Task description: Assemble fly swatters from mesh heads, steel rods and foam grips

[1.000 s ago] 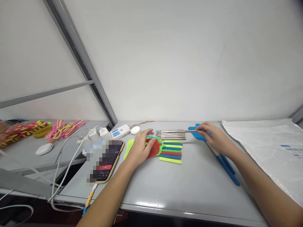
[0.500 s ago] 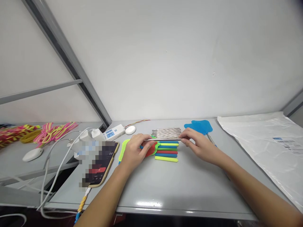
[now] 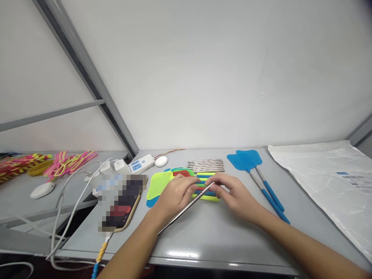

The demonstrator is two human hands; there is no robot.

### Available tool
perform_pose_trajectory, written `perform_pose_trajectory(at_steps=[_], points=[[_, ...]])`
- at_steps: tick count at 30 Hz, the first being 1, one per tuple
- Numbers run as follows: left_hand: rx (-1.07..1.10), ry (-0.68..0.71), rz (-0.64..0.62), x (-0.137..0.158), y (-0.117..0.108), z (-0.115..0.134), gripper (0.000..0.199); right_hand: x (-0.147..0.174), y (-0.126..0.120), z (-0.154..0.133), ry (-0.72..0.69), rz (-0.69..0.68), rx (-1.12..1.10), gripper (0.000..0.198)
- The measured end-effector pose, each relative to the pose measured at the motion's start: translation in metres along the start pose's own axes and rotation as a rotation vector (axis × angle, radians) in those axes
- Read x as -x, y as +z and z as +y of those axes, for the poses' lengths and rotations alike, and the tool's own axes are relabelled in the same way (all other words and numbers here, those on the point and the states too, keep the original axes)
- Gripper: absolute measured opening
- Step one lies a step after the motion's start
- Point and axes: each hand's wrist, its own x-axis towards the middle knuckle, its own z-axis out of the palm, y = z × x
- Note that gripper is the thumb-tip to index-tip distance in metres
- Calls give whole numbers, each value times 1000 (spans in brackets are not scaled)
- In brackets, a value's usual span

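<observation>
My right hand (image 3: pixel 229 193) pinches one end of a steel rod (image 3: pixel 187 208) between thumb and fingertips. The rod slants down to the left, its far end near my left wrist. My left hand (image 3: pixel 180 190) is beside the rod, thumb and index finger apart, close to coloured plastic handles (image 3: pixel 209 198) lying in a row; whether it touches one cannot be made out. Partly behind that hand lie fly swatter heads, a yellow-green one (image 3: pixel 159 185) and a red one (image 3: pixel 180 173) among them. More steel rods (image 3: pixel 205 166) lie side by side behind the handles.
Two blue fly swatters (image 3: pixel 270 193) with steel shafts lie right of my hands. A white plastic bag (image 3: pixel 325 186) covers the table's right end. At left are a phone (image 3: pixel 128 205) on a cable, a power strip (image 3: pixel 142 163) and a round white device (image 3: pixel 161 161).
The rod has swung from level between both hands to a slant, held at one end by my right hand. My left hand has let go and shifted right toward the handles.
</observation>
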Motion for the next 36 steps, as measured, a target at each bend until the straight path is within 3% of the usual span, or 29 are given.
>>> perform_pose_trajectory(at_steps=[3, 6, 8, 11, 14, 20, 23, 26, 36], points=[[468, -165, -90, 2, 1, 7, 43, 1, 0, -1, 26, -17, -19, 18], [944, -308, -380, 2, 0, 14, 41, 1, 0, 1, 15, -44, -44, 18], [1101, -392, -505, 1, -1, 18, 34, 0, 1, 4, 18, -49, -62, 19], [1218, -465, -514, -1, -4, 17, 28, 0, 2, 11, 76, -33, -64, 24], [1332, -493, -501, -2, -10, 10, 35, 1, 1, 20, 128, -47, 110, 24], [1498, -515, -298, -3, -20, -8, 35, 8, 8, 29, -70, -179, 654, 16], [1516, -487, -239, -2, -21, -13, 33, 10, 15, 29, -110, -192, 810, 16], [1414, -444, -298, -1, -21, -11, 33, 11, 20, 30, -126, -198, 920, 9], [712, -344, -965, -11, -4, 16, 41, 10, 16, 39, -136, -226, 992, 15]])
